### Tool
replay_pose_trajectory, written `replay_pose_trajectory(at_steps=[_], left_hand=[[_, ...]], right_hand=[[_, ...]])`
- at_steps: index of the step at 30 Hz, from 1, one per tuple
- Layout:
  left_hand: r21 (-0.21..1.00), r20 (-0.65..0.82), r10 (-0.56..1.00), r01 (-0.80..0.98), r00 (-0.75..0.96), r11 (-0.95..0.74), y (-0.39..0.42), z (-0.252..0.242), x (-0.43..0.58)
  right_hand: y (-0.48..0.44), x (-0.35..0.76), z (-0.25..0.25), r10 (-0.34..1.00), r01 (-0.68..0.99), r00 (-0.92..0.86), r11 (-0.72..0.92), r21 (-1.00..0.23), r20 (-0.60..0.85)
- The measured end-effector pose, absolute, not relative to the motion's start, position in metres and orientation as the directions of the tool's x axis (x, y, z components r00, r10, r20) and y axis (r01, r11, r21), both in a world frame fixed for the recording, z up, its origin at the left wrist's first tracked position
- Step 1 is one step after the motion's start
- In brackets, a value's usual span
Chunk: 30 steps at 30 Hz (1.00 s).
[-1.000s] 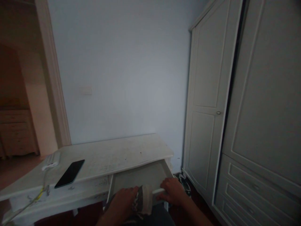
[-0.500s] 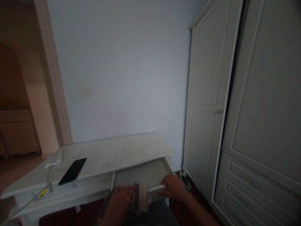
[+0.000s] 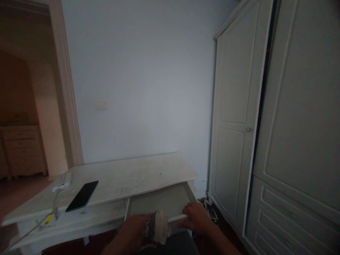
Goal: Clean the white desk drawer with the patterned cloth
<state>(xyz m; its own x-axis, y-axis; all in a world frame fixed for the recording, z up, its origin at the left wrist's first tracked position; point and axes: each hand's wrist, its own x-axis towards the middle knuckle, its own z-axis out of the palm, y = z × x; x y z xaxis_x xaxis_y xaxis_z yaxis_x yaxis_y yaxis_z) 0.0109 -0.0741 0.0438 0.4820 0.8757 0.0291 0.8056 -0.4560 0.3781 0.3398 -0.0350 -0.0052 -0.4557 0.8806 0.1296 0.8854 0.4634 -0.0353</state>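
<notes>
A white desk (image 3: 114,180) stands against the wall with its right drawer (image 3: 159,202) pulled out. My left hand (image 3: 132,230) is closed round a bunched grey and white cloth (image 3: 158,228) at the drawer's front edge. My right hand (image 3: 196,217) rests on the drawer's front right rim, fingers curled over it. The drawer's inside looks bare as far as it shows.
A black phone (image 3: 82,195) lies face up on the desk's left part, beside a white power strip (image 3: 61,181) with a cable running off the edge. A tall white wardrobe (image 3: 265,124) fills the right side. A doorway (image 3: 29,106) opens at the left.
The view has shifted slightly. My left hand with the cloth has drawn back a little toward me; my right hand stays on the drawer's rim.
</notes>
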Motion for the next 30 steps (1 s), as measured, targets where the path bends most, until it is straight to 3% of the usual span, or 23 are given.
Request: replay_pose_trajectory(at_steps=[4, 6, 9, 11, 13, 17, 23, 30], left_hand=[[0.656, 0.2, 0.9, 0.63, 0.387, -0.416, -0.074, 0.066, 0.026], [0.697, 0.256, 0.912, 0.593, 0.319, -0.403, -0.072, 0.071, 0.044], [0.546, 0.215, 0.894, 0.71, 0.394, -0.445, -0.067, 0.061, 0.076], [0.363, 0.071, 0.881, 0.81, 0.468, -0.46, -0.065, 0.047, 0.092], [0.252, -0.018, 0.888, 0.861, 0.46, -0.441, -0.063, 0.033, 0.101], [0.233, -0.025, 0.901, 0.879, 0.432, -0.415, -0.06, 0.023, 0.1], [0.245, 0.034, 0.884, 0.853, 0.467, -0.46, -0.058, 0.021, 0.102], [0.279, 0.044, 0.892, 0.852, 0.45, -0.444, -0.061, 0.016, 0.047]], right_hand=[[-0.032, 0.34, -0.013, 0.891, 0.894, -0.427, 0.441, -0.078, 0.155], [-0.031, 0.338, -0.014, 0.897, 0.894, -0.417, 0.433, -0.114, 0.145], [-0.028, 0.337, -0.012, 0.898, 0.864, -0.406, 0.438, -0.247, 0.171], [-0.025, 0.342, -0.007, 0.885, 0.799, -0.403, 0.465, -0.382, 0.234], [-0.023, 0.351, 0.0, 0.87, 0.695, -0.398, 0.493, -0.524, 0.292], [-0.033, 0.369, 0.026, 0.866, 0.544, -0.392, 0.49, -0.681, 0.311], [-0.069, 0.302, 0.047, 0.772, 0.547, -0.454, 0.636, -0.544, 0.445], [-0.05, 0.221, -0.006, 0.809, 0.742, -0.496, 0.584, -0.33, 0.315]])
